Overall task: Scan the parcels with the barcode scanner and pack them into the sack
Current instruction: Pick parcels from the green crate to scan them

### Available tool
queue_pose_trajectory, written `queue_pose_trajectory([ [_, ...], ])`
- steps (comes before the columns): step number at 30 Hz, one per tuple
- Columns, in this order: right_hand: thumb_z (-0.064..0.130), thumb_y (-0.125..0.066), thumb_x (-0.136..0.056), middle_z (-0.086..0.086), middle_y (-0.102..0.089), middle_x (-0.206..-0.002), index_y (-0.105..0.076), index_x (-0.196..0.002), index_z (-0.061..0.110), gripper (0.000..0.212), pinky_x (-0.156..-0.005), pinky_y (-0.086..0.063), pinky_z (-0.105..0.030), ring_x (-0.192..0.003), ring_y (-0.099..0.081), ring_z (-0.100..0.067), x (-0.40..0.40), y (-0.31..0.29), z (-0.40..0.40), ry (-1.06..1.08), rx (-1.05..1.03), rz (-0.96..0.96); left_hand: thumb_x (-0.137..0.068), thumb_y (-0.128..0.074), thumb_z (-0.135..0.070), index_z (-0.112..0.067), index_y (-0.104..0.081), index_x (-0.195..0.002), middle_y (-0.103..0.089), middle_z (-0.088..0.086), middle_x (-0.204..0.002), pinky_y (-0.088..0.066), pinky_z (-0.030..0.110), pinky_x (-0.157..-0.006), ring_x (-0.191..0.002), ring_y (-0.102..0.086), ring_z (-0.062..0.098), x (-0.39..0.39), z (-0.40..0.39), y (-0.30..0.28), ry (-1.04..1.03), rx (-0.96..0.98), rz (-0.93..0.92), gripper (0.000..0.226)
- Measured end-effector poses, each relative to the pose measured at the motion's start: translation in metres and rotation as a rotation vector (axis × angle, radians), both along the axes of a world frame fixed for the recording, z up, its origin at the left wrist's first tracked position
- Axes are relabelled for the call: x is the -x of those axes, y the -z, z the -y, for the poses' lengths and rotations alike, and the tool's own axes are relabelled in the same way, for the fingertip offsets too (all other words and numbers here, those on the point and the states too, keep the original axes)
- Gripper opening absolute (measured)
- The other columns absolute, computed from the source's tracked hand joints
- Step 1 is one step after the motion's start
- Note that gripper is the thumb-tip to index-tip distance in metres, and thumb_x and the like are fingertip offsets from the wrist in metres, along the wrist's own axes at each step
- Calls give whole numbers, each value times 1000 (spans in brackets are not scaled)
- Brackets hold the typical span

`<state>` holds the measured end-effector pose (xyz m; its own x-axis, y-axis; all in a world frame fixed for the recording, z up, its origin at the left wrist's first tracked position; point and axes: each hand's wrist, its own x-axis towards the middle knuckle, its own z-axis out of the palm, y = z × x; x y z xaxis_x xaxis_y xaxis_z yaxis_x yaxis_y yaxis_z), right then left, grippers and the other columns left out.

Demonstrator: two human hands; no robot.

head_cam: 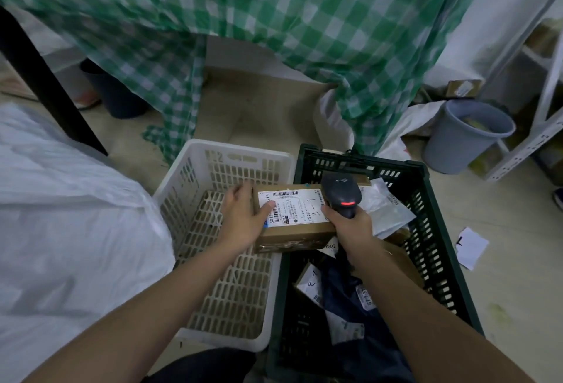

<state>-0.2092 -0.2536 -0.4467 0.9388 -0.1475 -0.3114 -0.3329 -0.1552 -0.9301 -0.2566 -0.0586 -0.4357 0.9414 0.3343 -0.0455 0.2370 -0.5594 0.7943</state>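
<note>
Above the seam between white basket [213, 230] and green crate [426, 199], the left hand [242, 219] clasps the parcel [294, 218] while the right hand [353, 224] grips the barcode scanner [341, 196]; a thumb overlapping the label could block the read, and the sack [61, 215] sits left of the basket.

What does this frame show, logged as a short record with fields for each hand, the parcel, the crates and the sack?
left hand: left hand grips the left end of the box, thumb on its label
right hand: right hand holds the scanner, its red light on
box: cardboard, label up, held over where the two crates meet
white crate: white crate shows no parcels
green crate: green crate holds several bagged parcels
sack: white sack at the left
</note>
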Motion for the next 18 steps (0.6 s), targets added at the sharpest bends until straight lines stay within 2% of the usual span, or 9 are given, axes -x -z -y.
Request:
queue_pose_trajectory([
  [2, 20, -78, -79, -1, -67, -85, -61, -80, 23, 18, -91, -52, -44, -91, -63, -25, 0, 2, -3, -4, -20, 6, -93, -58, -40, -14, -41, -139, -49, 8, -140, -41, 39, -103, -123, -50, 27, -7, -2, 4, -82, 329, -230, 55],
  [4, 26, -79, -78, 2, -67, -86, -61, -85, 25, 19, -91, -52, -42, -91, -63, -22, -2, 2, -4, -29, 19, 22, -92, -59, -41, -20, -45, -136, -64, 1, -117, -52, 39, -84, -99, -62, 21, -7, -6, 5, -131, 665, -352, 51],
  [5, 29, -79, -77, 2, -67, -89, -61, -88, 25, 22, -91, -52, -43, -92, -63, -22, -3, 3, -5, -43, 44, 26, -93, -59, -40, -23, -44, -135, -66, 0, -111, -52, 41, -83, -95, -63, 21, -5, -10, 6, -118, 759, -397, 48],
  [7, 32, -80, -77, 0, -68, -92, -62, -93, 23, 25, -92, -51, -45, -94, -63, -22, -5, 2, -4, -54, 77, 33, -94, -56, -34, -28, -43, -135, -63, 2, -111, -43, 57, -97, -100, -61, 28, -4, -20, 12, -55, 884, -464, 43],
  [9, 32, -80, -76, -1, -69, -92, -64, -91, 23, 24, -91, -52, -46, -93, -64, -23, -6, 4, -3, -47, 101, 42, -94, -53, -27, -34, -40, -134, -58, 4, -119, -34, 65, -101, -109, -57, 34, 0, -27, 14, 33, 932, -494, 43],
  [11, 32, -80, -76, -1, -69, -90, -64, -89, 23, 22, -89, -52, -45, -93, -64, -24, -5, 2, -3, -72, 130, 54, -94, -53, -24, -39, -38, -135, -58, 3, -121, -44, 57, -94, -109, -57, 31, 4, -29, 14, 65, 925, -463, 46],
  [14, 28, -75, -81, 2, -65, -85, -63, -93, 18, 20, -75, -46, -31, -87, -61, -20, -3, -8, 1, -212, 262, 117, -91, -61, -28, -39, -43, -132, -64, 2, -114, -51, 41, -82, -102, -61, 23, 5, -35, 12, -17, 862, -344, 46],
  [16, 28, -74, -82, 1, -64, -84, -63, -93, 16, 20, -70, -40, -29, -82, -57, -17, 0, -21, 3, -317, 394, 192, -82, -71, -32, -35, -46, -131, -65, 2, -118, -52, 38, -81, -105, -62, 21, 3, -43, 10, -93, 833, -259, 56],
  [18, 26, -75, -81, -3, -67, -85, -65, -93, 14, 19, -71, -45, -31, -82, -60, -18, 5, -33, 3, -417, 404, 211, -79, -75, -31, -31, -47, -131, -63, 1, -122, -52, 35, -79, -104, -63, 18, 4, -50, 6, -143, 798, -199, 59],
])
